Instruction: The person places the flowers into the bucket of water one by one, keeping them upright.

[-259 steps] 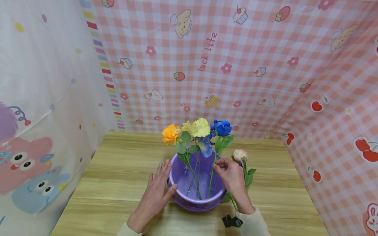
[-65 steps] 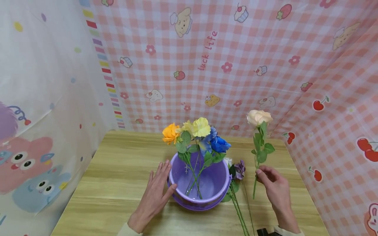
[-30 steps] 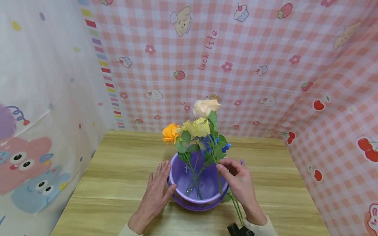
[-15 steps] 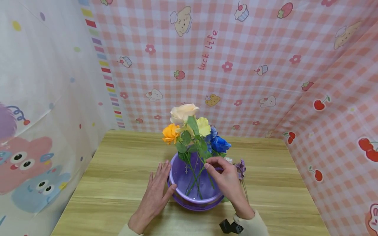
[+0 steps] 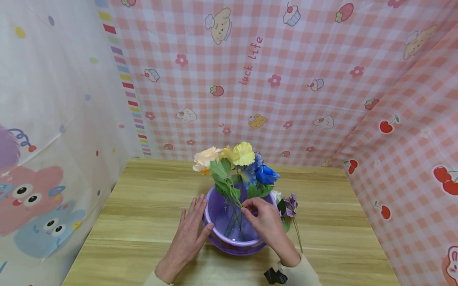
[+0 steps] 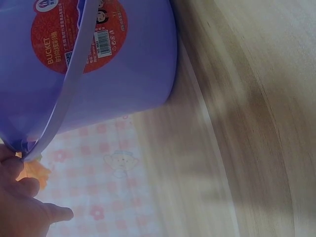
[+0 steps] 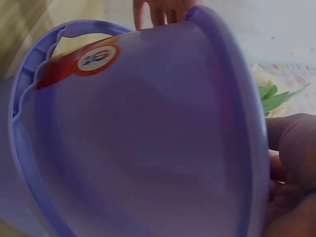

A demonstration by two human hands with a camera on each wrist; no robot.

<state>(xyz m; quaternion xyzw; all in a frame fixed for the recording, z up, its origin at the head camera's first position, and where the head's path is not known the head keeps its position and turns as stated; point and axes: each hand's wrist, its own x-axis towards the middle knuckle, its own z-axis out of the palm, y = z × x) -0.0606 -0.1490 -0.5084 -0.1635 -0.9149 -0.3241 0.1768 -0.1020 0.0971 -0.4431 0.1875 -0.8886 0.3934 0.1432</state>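
Observation:
My left hand (image 5: 189, 230) rests with fairly straight fingers against the left rim of a purple bucket (image 5: 240, 243). My right hand (image 5: 268, 222) reaches over the bucket's right side and pinches the green stem of a cream rose (image 5: 207, 156), which leans left. An orange rose (image 5: 204, 172) is mostly hidden behind that bloom. A yellow flower (image 5: 244, 153) and a blue rose (image 5: 267, 174) also stand in the bucket, their stems crossing. In the right wrist view the bucket wall (image 7: 148, 123) hides most of the stems.
Right of the bucket, a purple flower (image 5: 291, 204) and a white flower (image 5: 276, 195) lie on the wooden table (image 5: 143, 198). The bucket's handle (image 6: 74, 74) hangs down its near side. Checked cloth (image 5: 304, 99) closes off the back and right.
My right hand picked up the cream rose from the right, carried it left over the bucket and lowered it in front of the orange rose. Earlier it placed the blue rose. My left hand stayed put.

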